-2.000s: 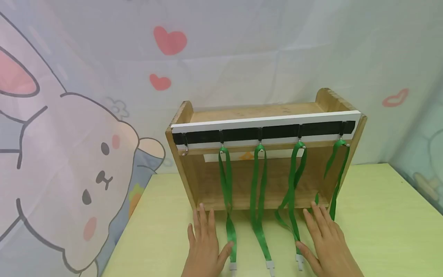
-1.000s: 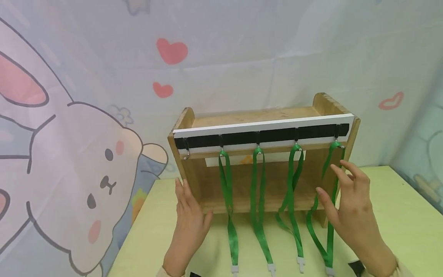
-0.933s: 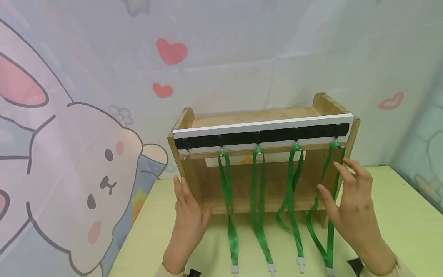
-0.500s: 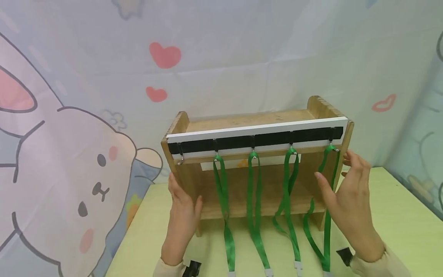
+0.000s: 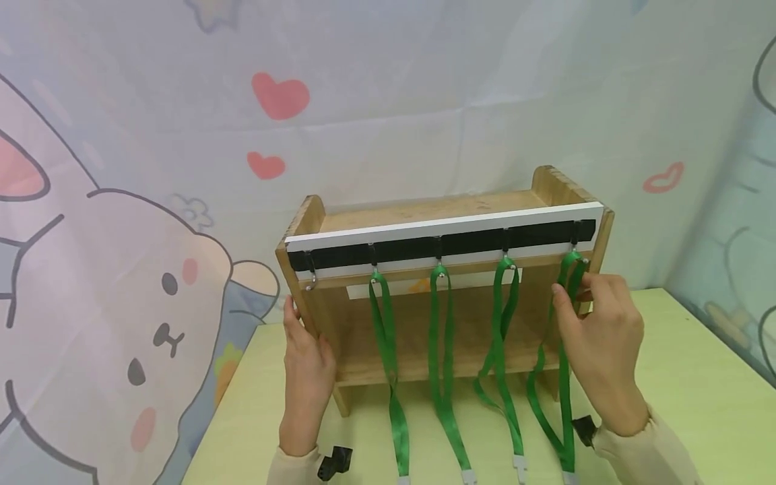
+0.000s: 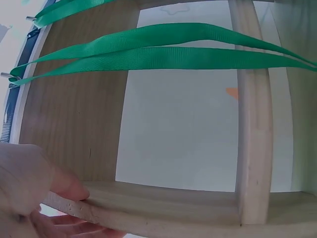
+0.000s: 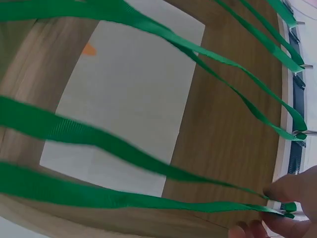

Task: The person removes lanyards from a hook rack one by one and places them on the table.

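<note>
A small wooden shelf [image 5: 418, 367] has a white strip with black tape and several hooks along its top front. My left hand [image 5: 306, 377] grips its left side panel, thumb inside and fingers outside, as the left wrist view also shows. From the rightmost hook hangs a green lanyard [image 5: 566, 411]. My right hand [image 5: 606, 343] pinches this lanyard's straps [image 7: 79, 191] just below the hook, between thumb and fingers. The fingertips are partly hidden behind the strap in the head view. More green lanyards [image 5: 433, 337] hang to its left; the leftmost hook [image 5: 312, 279] bears none.
The shelf stands on a pale yellow-green table [image 5: 679, 377]. White clips [image 5: 519, 465] end the lanyards near the front. Behind is a cloth backdrop [image 5: 388, 135] with a cartoon rabbit and hearts. Black devices [image 5: 335, 463] sit at both wrists.
My left hand has risen from the shelf's lower front to grip its left side. The right hand has moved up to the rightmost lanyard and pinches it. The lanyards still hang on their hooks.
</note>
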A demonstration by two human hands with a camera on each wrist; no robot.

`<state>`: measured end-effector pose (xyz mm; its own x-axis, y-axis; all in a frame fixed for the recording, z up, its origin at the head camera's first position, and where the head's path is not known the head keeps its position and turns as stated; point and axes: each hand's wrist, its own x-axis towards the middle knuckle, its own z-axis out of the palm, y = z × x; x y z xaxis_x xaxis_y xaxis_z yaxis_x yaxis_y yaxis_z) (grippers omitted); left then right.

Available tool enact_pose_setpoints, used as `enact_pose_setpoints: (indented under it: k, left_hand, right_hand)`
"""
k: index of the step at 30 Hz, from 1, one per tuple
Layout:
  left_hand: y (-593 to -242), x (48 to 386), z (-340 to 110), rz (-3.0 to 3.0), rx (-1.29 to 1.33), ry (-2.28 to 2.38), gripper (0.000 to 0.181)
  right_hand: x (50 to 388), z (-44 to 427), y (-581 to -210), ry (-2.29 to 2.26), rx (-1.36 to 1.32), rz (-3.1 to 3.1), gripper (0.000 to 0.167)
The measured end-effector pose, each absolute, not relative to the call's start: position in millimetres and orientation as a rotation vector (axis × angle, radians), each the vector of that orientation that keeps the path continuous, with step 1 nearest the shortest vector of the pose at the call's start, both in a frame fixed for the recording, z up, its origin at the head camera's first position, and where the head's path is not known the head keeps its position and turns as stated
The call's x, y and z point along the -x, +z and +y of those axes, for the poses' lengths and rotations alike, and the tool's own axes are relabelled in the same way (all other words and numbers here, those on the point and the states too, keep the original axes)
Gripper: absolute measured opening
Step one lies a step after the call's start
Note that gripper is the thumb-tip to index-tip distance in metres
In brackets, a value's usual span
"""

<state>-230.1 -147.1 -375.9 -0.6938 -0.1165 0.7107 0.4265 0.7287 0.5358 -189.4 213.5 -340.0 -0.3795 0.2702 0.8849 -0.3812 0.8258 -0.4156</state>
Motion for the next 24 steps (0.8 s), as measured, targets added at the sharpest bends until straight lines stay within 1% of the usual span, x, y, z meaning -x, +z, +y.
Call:
enact_pose_setpoints:
  k: [2,5,18,24]
  left_hand:
    - [-375.8,229.7,-147.1,-2.176,0.232,-0.919,0.082]
    - [-375.6,229.0,-147.0,-2.183,0.226,-0.924,0.081]
    - [-376.7,230.6,-144.5,-2.206,0.217,-0.913,0.078]
    - [-377.2,228.0,-146.8,-2.203,0.214,-0.925,0.077]
  right_hand:
    - [190.0,213.5,-340.2,0.695,-0.092,-1.827,0.012]
    - [190.5,213.7,-339.7,0.703,-0.105,-1.818,0.009]
    - [183.9,220.3,-334.4,0.79,-0.132,-1.801,0.003]
    - [174.8,225.5,-337.5,0.956,-0.167,-1.787,0.006]
